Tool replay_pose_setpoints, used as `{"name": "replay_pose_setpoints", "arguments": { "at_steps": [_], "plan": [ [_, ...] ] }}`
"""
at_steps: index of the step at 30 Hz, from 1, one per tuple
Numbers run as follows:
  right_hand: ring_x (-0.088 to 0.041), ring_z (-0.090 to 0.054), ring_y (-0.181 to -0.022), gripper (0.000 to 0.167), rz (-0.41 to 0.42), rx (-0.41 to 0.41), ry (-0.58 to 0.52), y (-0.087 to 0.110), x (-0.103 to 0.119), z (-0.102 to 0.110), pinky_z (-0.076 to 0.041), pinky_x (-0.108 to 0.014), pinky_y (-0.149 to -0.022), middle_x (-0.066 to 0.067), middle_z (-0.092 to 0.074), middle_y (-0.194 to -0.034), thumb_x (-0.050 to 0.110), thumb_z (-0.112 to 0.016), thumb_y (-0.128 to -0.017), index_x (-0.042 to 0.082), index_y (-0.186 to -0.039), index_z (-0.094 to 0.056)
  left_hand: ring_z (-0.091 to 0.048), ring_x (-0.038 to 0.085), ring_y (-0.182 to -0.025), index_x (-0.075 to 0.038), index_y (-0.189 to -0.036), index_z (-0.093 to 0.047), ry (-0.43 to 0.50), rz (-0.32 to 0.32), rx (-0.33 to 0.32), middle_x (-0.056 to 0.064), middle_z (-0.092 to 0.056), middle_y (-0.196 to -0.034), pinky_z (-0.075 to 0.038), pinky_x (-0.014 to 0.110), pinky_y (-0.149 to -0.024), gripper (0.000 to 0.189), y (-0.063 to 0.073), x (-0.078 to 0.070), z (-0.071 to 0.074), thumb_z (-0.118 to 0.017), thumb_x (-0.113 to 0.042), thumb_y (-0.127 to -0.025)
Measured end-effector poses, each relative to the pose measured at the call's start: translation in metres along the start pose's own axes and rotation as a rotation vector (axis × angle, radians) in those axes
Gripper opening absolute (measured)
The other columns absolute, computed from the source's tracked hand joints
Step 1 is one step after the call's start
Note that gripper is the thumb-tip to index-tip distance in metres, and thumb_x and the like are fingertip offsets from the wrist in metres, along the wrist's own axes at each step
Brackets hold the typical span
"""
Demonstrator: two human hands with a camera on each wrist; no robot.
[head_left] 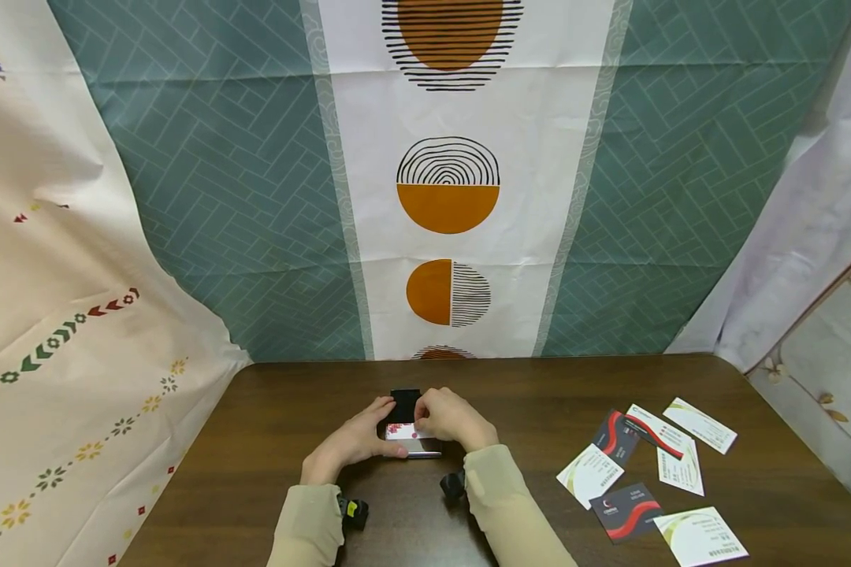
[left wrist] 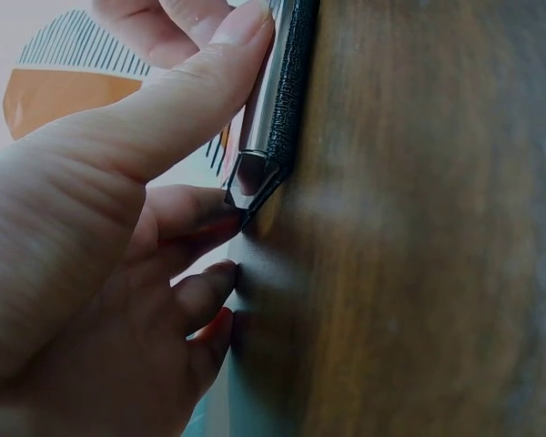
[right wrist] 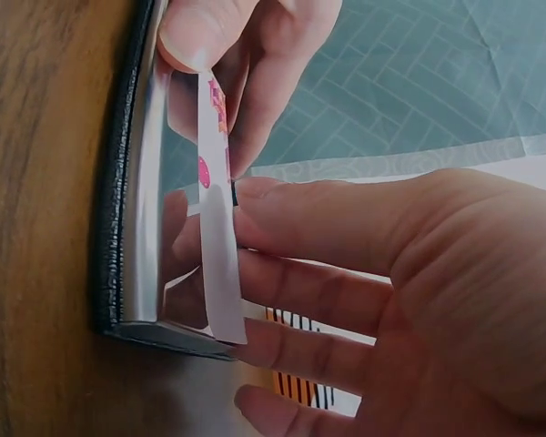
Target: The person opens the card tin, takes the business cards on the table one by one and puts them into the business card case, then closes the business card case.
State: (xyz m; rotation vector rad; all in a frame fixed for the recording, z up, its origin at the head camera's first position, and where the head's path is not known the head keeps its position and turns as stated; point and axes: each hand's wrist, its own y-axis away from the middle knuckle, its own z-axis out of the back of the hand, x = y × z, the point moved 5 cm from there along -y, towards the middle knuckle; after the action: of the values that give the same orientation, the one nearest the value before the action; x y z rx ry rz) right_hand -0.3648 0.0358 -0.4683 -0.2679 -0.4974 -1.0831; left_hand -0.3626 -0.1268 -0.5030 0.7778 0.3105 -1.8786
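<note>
Card case (head_left: 425, 447) on desk (head_left: 269, 441), black flap (head_left: 405, 403) raised behind it. L hand (head_left: 354, 441) grips case's l. side; R hand (head_left: 454, 417) pinches floral card (head_left: 400, 431) at case mouth. Loose biz cards (head_left: 626, 512) well r. of case. Step: prob. card handling, in/out can't tell. Next calls for steady case, card aligned w/ it.

Back: teal herringbone cloth (head_left: 220, 157) w/ white ctr. strip (head_left: 539, 157), orange & blk. circles (head_left: 448, 209). Cream print cloth (head_left: 42, 315) at L, white drape (head_left: 766, 260) at R. Dk. brown wood tbl. (head_left: 220, 488)
</note>
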Motion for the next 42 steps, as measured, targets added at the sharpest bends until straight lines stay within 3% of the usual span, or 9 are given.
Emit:
{"name": "replay_pose_setpoints", "arguments": {
  "at_steps": [9,15,21,34,38,42],
  "plan": [
    [-0.011,-0.054,-0.069,0.003,0.017,0.016,-0.024,0.002,0.002,-0.001,-0.05,-0.026,-0.067,0.008,-0.062,-0.078,0.016,-0.071,-0.089,0.014,-0.087,-0.074,-0.025,0.038,-0.143,-0.001,-0.15,-0.035,-0.003,-0.011,0.004,0.017,-0.026,-0.158,-0.027,0.058,-0.109,0.099,0.005,0.0,0.0,-0.083,-0.045,-0.075],
    [-0.01,-0.054,-0.069,0.02,0.028,-0.001,-0.017,0.007,0.005,0.009,-0.05,-0.026,-0.068,0.006,-0.061,-0.082,0.018,-0.072,-0.089,0.007,-0.106,-0.072,-0.027,0.038,-0.142,-0.002,-0.151,-0.035,-0.01,-0.017,0.002,0.017,-0.026,-0.158,-0.028,0.059,-0.108,0.1,0.001,-0.001,0.0,-0.082,-0.048,-0.075],
    [-0.012,-0.052,-0.069,0.028,0.029,-0.006,-0.035,0.016,0.006,0.02,-0.047,-0.028,-0.064,0.005,-0.056,-0.079,0.018,-0.072,-0.089,0.006,-0.114,-0.068,-0.028,0.037,-0.141,-0.004,-0.151,-0.036,-0.011,-0.001,-0.005,0.015,-0.026,-0.158,-0.029,0.059,-0.107,0.1,-0.001,0.0,-0.001,-0.083,-0.048,-0.074],
    [-0.016,-0.057,-0.08,0.031,-0.041,-0.118,-0.095,0.053,-0.027,0.062,-0.051,-0.034,-0.072,0.001,-0.063,-0.09,0.015,-0.073,-0.088,0.006,-0.117,-0.066,-0.027,0.036,-0.142,-0.006,-0.151,-0.037,0.002,0.015,-0.017,0.014,-0.026,-0.158,-0.028,0.058,-0.109,0.1,0.0,-0.002,0.0,-0.084,-0.045,-0.073],
    [-0.017,-0.059,-0.084,0.03,-0.077,-0.125,-0.022,0.065,-0.04,0.073,-0.051,-0.036,-0.076,-0.002,-0.065,-0.094,0.015,-0.073,-0.089,0.007,-0.117,-0.066,-0.027,0.037,-0.142,-0.004,-0.151,-0.037,0.002,0.004,-0.014,0.015,-0.026,-0.158,-0.028,0.058,-0.109,0.1,0.001,-0.003,0.0,-0.085,-0.044,-0.073],
    [-0.023,-0.061,-0.095,0.032,-0.084,-0.086,0.12,0.076,-0.048,0.085,-0.05,-0.042,-0.083,-0.009,-0.066,-0.105,0.018,-0.071,-0.091,0.006,-0.119,-0.065,-0.028,0.037,-0.142,-0.003,-0.15,-0.037,0.0,-0.003,-0.01,0.016,-0.027,-0.157,-0.028,0.058,-0.109,0.1,0.002,-0.003,0.0,-0.084,-0.045,-0.073]
  ]
}}
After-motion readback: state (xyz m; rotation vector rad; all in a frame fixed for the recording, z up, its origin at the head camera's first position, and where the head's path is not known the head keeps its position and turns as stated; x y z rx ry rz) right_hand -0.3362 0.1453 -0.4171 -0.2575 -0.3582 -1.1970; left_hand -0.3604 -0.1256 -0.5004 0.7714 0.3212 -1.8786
